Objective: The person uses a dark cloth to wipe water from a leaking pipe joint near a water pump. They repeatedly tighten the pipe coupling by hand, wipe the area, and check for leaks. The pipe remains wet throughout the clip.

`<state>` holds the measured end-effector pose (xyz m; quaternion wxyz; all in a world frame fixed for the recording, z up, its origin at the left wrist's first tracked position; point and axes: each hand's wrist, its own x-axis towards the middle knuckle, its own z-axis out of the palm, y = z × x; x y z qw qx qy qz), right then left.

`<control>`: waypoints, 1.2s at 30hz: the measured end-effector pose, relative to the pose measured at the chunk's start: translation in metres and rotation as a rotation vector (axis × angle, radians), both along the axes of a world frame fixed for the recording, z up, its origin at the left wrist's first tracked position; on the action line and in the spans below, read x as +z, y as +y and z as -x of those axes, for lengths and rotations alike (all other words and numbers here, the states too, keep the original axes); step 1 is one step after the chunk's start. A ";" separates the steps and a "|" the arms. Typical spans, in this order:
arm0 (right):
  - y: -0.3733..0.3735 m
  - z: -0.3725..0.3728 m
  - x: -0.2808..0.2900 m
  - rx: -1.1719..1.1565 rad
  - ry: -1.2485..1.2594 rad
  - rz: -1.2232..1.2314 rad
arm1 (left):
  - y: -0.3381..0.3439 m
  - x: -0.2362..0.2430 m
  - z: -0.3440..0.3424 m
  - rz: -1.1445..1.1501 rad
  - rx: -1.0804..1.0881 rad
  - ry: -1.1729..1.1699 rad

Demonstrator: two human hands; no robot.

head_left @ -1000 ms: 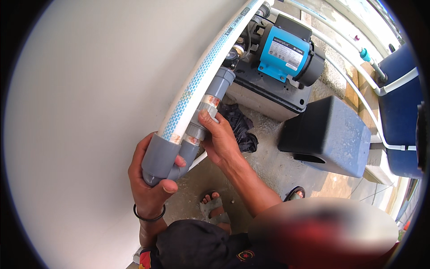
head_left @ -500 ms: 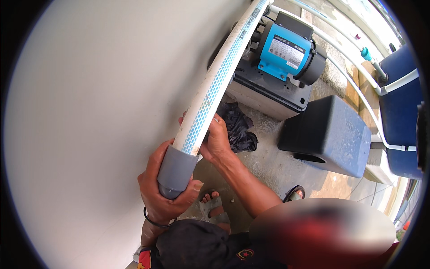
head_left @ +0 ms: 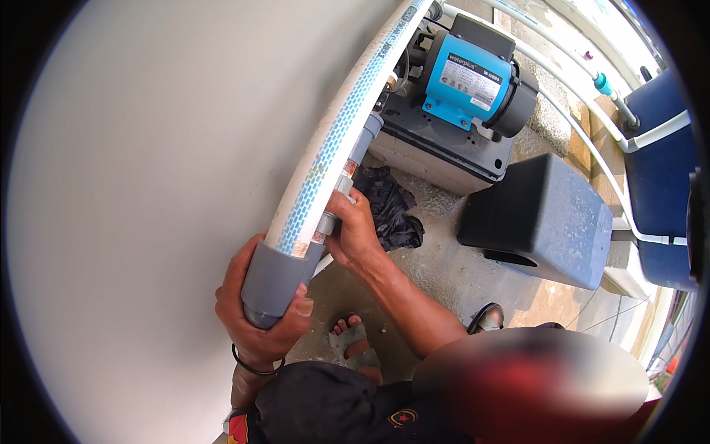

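A white pipe (head_left: 314, 174) with a blue brick-like print slants down along the wall. Its lower end sits in a grey plastic fitting (head_left: 272, 281) with a rounded bottom. My left hand (head_left: 250, 337), a black band at its wrist, is closed around this fitting from below. Behind the white pipe runs a second, thinner line with grey couplings (head_left: 365, 137). My right hand (head_left: 356, 231) is closed on a grey pipe coupling (head_left: 330, 220) of that line; the pipe partly hides its fingers. Part of a second grey fitting shows beside the one in my left hand.
A blue water pump (head_left: 467, 80) stands on a black-topped block at the upper right. Near it lie a black plastic bag (head_left: 388, 211) and a dark pump cover (head_left: 543, 222). White pipes (head_left: 584, 137) run to a blue tank (head_left: 662, 177). The wall (head_left: 148, 185) borders the left.
The white pipe's lower end and my left hand have shifted left. The line with grey couplings behind it has come into sight, with my right hand on it.
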<state>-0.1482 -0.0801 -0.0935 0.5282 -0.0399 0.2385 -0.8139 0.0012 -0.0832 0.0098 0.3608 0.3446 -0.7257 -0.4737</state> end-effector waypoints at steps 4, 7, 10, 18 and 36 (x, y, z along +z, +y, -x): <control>0.000 -0.001 0.009 -0.015 0.031 -0.091 | -0.009 0.001 -0.003 -0.093 0.001 0.083; 0.001 -0.002 0.013 -0.036 0.039 -0.143 | -0.010 0.004 -0.004 -0.163 0.003 0.111; 0.003 -0.002 0.012 -0.038 0.043 -0.156 | -0.010 0.006 -0.003 -0.149 0.022 0.071; 0.007 0.005 -0.007 0.031 0.220 -0.130 | -0.011 0.003 0.006 -0.077 -0.044 0.118; 0.003 0.007 -0.045 0.033 -0.107 -0.056 | -0.012 -0.004 0.005 -0.082 -0.056 0.210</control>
